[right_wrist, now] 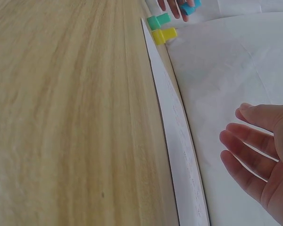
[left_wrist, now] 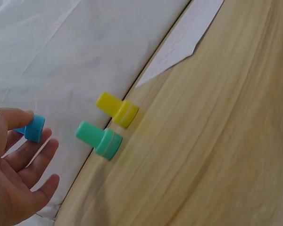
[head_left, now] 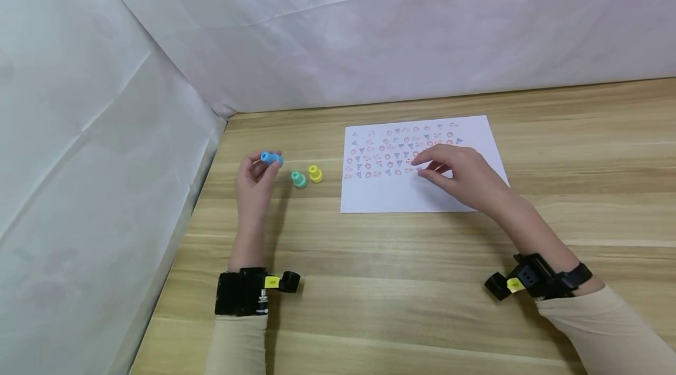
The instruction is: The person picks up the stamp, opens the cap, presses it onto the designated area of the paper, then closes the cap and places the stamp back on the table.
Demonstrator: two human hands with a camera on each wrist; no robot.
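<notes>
While the left hand (head_left: 255,182) pinches a blue stamp (head_left: 271,158) lying sideways, the right hand (head_left: 465,175) rests loosely open on stamped paper (head_left: 380,196) atop the wooden counter (head_left: 391,281).

head: table (head_left: 401,281) is seen from above, forward-down | wrists: held low and close | shared: yellow stamp (left_wrist: 117,109), green stamp (right_wrist: 158,21), paper (right_wrist: 177,141)

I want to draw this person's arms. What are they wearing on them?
Both arms have light beige long sleeves. Each wrist carries a small black camera on a black strap, with a little yellow label. The left hand's camera is a blocky black box; the right hand's camera sits on a strap like a watch.
</notes>
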